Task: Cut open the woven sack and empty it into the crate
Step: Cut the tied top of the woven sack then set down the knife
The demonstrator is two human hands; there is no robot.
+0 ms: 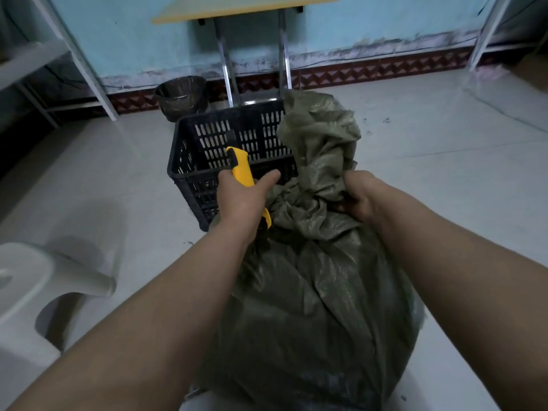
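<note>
Because the woven sack (311, 292) stands full on the floor with its neck bunched, your right hand (360, 194) closes its fingers on that neck to steady it. Left of the neck, your left hand (241, 194) is wrapped around the yellow utility knife (241, 166), thumb stretched toward the sack, ready to cut. Just behind the sack, touching it, the black crate (207, 161) waits.

A single head-worn wide-angle camera looked forward and steeply down from close above the person's forearms, facing the wall (118, 40) across the floor (444, 188); edges bowed. No second view existed.
</note>
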